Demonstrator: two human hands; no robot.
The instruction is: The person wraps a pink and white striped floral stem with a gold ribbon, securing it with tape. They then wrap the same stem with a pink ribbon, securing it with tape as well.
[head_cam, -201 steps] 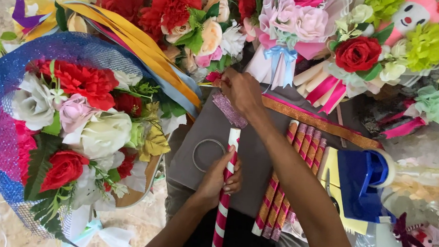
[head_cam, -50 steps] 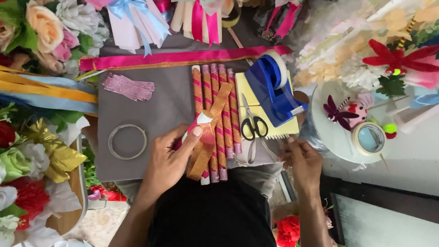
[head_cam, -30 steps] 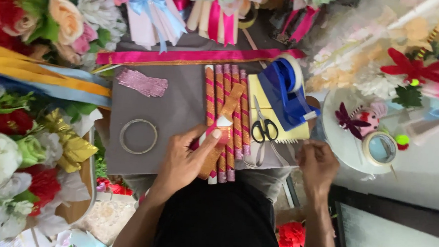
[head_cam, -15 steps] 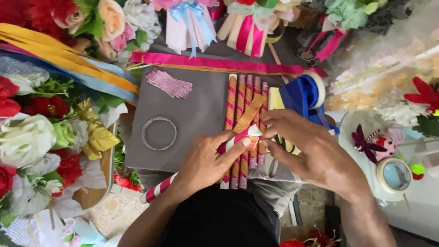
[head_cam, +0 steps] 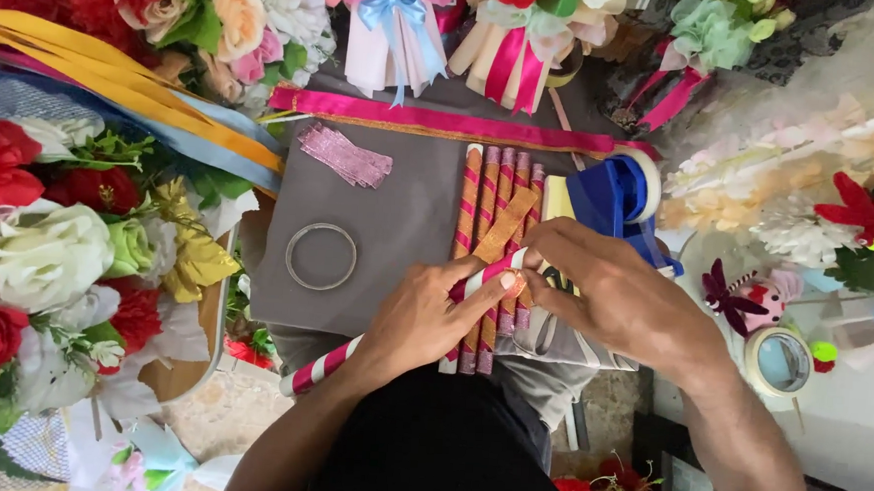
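I look straight down at a grey board (head_cam: 398,224) lying across my lap. My left hand (head_cam: 423,320) grips a pink-and-white striped stick (head_cam: 323,367), its fingers wrapped around it and the thumb tip pressed near its upper end; the stick's lower end juts out past the board's near edge. My right hand (head_cam: 609,289) meets the left at that upper end, fingers curled and pinching the stick's tip. Both hands sit over the board's near right corner. Under them lies a row of similar striped sticks (head_cam: 498,214), side by side, running from the far edge toward me, with a gold ribbon strip (head_cam: 506,224) laid slantwise across them. A clear ring (head_cam: 321,256) rests left of centre on the board, and a scrap of pink glitter ribbon (head_cam: 344,155) lies at the far left corner. A long magenta ribbon (head_cam: 443,122) runs along the far edge. A blue tape dispenser (head_cam: 614,197) stands just beyond my right hand. Artificial flowers (head_cam: 48,245) crowd the left side
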